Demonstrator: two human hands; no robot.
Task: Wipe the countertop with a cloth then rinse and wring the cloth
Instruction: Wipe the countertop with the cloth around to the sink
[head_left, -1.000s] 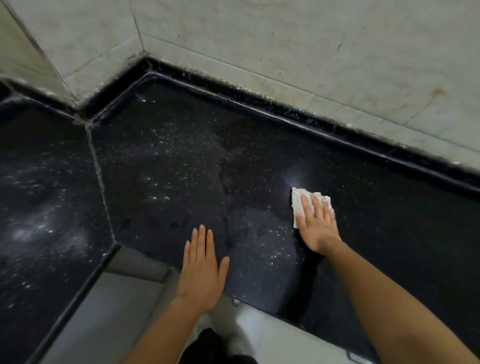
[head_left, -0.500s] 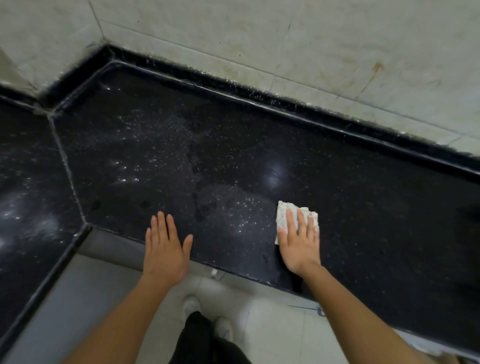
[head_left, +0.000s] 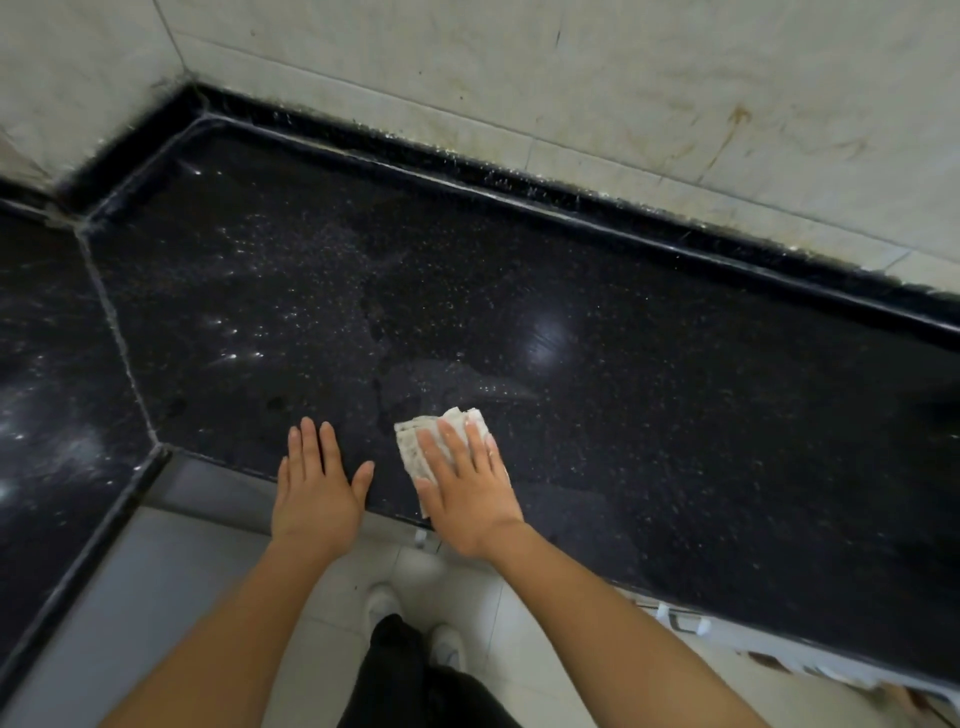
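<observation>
A black speckled countertop (head_left: 623, 374) runs along the tiled wall and turns a corner at the left. A small folded whitish cloth (head_left: 415, 447) lies on it near the front edge. My right hand (head_left: 462, 483) presses flat on the cloth with straight fingers, covering most of it. My left hand (head_left: 317, 483) rests flat on the counter's front edge just left of the cloth, fingers straight, holding nothing. A damp smear shows on the surface beyond the cloth.
Pale tiled walls (head_left: 571, 88) stand behind a raised black back ledge (head_left: 675, 234). A seam (head_left: 117, 332) joins the two counter slabs at the left. Below the edge lie grey floor tiles (head_left: 182, 597) and my feet in white shoes (head_left: 384, 603).
My right hand has slid the cloth leftward and toward the front edge, close to my left hand. The left hand stays flat on the edge. The view has shifted.
</observation>
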